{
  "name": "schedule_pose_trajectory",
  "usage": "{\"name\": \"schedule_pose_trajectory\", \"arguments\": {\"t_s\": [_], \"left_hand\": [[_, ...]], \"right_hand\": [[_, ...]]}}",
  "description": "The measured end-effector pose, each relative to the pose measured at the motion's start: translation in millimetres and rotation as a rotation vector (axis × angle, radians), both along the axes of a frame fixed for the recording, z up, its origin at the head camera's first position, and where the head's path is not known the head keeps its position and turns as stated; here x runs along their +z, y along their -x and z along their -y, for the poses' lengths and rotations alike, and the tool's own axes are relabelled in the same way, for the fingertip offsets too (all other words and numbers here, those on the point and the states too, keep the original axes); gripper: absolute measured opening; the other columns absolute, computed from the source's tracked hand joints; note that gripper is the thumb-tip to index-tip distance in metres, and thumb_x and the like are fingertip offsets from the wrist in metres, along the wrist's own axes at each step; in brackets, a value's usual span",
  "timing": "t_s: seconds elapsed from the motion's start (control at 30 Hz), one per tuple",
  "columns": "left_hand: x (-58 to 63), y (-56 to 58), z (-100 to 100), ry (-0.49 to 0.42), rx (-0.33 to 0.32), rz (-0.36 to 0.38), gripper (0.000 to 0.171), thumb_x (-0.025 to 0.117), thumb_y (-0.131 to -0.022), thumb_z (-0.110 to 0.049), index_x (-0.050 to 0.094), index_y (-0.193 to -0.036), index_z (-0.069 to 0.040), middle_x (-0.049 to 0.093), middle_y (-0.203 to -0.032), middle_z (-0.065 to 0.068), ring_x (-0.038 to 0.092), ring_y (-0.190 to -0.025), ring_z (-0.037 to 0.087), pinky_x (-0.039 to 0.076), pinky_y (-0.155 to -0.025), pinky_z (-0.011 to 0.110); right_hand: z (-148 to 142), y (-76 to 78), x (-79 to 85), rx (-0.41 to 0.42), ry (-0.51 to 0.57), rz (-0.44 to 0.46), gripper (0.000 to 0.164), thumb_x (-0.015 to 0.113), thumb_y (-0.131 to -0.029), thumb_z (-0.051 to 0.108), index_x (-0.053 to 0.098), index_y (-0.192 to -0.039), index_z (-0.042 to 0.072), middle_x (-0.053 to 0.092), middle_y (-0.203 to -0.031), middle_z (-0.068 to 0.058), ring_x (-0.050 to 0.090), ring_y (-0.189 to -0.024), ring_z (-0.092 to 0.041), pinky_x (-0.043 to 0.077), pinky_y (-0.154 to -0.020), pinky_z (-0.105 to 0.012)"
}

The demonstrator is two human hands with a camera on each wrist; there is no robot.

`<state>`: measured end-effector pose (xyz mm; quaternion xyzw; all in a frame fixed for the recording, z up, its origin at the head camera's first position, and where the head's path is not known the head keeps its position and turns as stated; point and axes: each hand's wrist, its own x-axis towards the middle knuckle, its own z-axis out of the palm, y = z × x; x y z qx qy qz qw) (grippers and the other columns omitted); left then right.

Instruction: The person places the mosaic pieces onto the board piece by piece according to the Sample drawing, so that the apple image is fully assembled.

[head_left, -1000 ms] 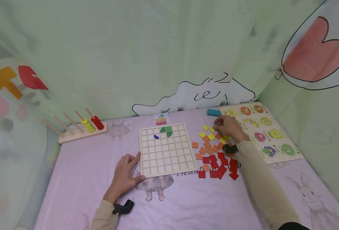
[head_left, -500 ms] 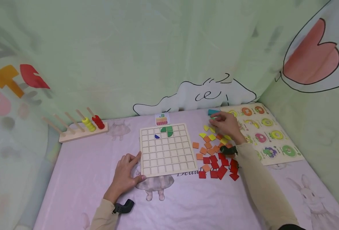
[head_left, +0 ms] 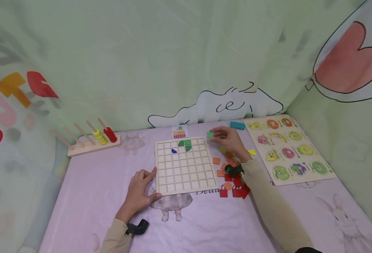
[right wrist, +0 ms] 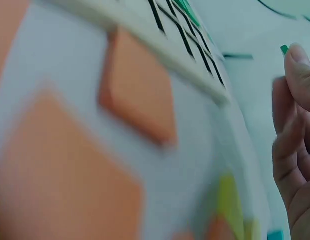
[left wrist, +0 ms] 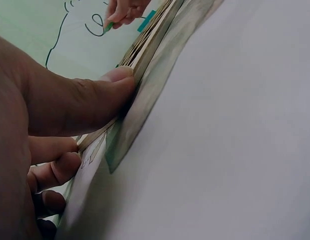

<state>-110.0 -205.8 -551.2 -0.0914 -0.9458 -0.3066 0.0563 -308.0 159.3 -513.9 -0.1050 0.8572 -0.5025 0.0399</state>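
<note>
My left hand (head_left: 137, 193) holds the near-left corner of a wooden grid board (head_left: 180, 169), thumb on the near edge and index finger on the left edge. In the left wrist view its thumb (left wrist: 89, 102) presses the board's side. Beyond the board's far right corner, my right hand (head_left: 227, 139) pinches a small green square tile (head_left: 209, 135) between thumb and fingertips. Cells near the board's far edge contain a green square (head_left: 187, 142), two green rounded pieces (head_left: 188, 148) and a blue rounded piece (head_left: 174, 150). The right forearm hides part of the loose tiles.
Orange tiles (head_left: 216, 161), red tiles (head_left: 223, 193) and yellow pieces (head_left: 251, 152) lie right of the board. A pattern card (head_left: 180, 131) is behind it. A teal block (head_left: 237, 125) and fruit puzzle board (head_left: 279, 177) stand at right, a peg stand (head_left: 94, 148) at left.
My right hand has moved left from beside the yellow pieces to the board's far right corner, carrying the green tile. The left hand keeps its place on the board.
</note>
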Motion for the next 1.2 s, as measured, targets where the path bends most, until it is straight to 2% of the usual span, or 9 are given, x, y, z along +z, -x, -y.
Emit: {"name": "schedule_pose_trajectory", "arguments": {"t_s": [0.2, 0.37, 0.6, 0.87, 1.2], "left_hand": [[0.3, 0.4, -0.5, -0.005, 0.006, 0.004, 0.095, 0.089, -0.072, -0.03, 0.052, -0.157, -0.01, 0.054, -0.106, 0.004, 0.041, -0.095, 0.017, 0.034, -0.085, 0.038], [-0.8, 0.7, -0.6, 0.0, 0.007, 0.004, 0.095, 0.089, -0.072, -0.03, 0.052, -0.157, -0.011, 0.054, -0.107, 0.004, 0.041, -0.096, 0.017, 0.034, -0.086, 0.038], [1.2, 0.4, -1.2, 0.005, 0.01, 0.004, 0.095, 0.089, -0.072, -0.031, 0.052, -0.157, -0.01, 0.055, -0.107, 0.005, 0.042, -0.096, 0.018, 0.035, -0.086, 0.038], [2.7, -0.6, -1.8, -0.001, 0.0, -0.008, 0.095, 0.089, -0.071, -0.031, 0.053, -0.156, -0.008, 0.055, -0.106, 0.006, 0.043, -0.096, 0.019, 0.036, -0.086, 0.039], [3.4, -0.7, -1.6, -0.004, 0.003, -0.011, 0.094, 0.088, -0.071, -0.03, 0.053, -0.156, -0.008, 0.055, -0.107, 0.006, 0.043, -0.095, 0.019, 0.034, -0.086, 0.039]], "right_hand": [[42.5, -6.3, 2.8, 0.077, -0.03, -0.012, 0.029, 0.083, -0.093, 0.021, 0.078, -0.12, 0.014, 0.073, -0.109, -0.009, 0.063, -0.099, -0.025, 0.05, -0.086, -0.036], [71.0, -9.6, -0.3, 0.187, -0.08, -0.041, 0.028, 0.086, -0.09, 0.02, 0.081, -0.117, 0.013, 0.072, -0.106, -0.007, 0.06, -0.091, -0.022, 0.048, -0.082, -0.034], [95.9, -8.7, -4.1, 0.321, -0.227, -0.1, 0.029, 0.091, -0.084, 0.019, 0.083, -0.11, 0.009, 0.072, -0.096, -0.006, 0.056, -0.079, -0.015, 0.046, -0.075, -0.028], [103.6, -12.2, -0.2, 0.305, -0.265, -0.093, 0.031, 0.09, -0.085, 0.017, 0.082, -0.113, 0.008, 0.07, -0.093, -0.005, 0.054, -0.078, -0.015, 0.045, -0.074, -0.029], [105.5, -12.3, 1.7, 0.303, -0.296, -0.088, 0.023, 0.087, -0.088, 0.021, 0.083, -0.107, 0.009, 0.07, -0.094, -0.004, 0.056, -0.081, -0.015, 0.046, -0.076, -0.029]]}}
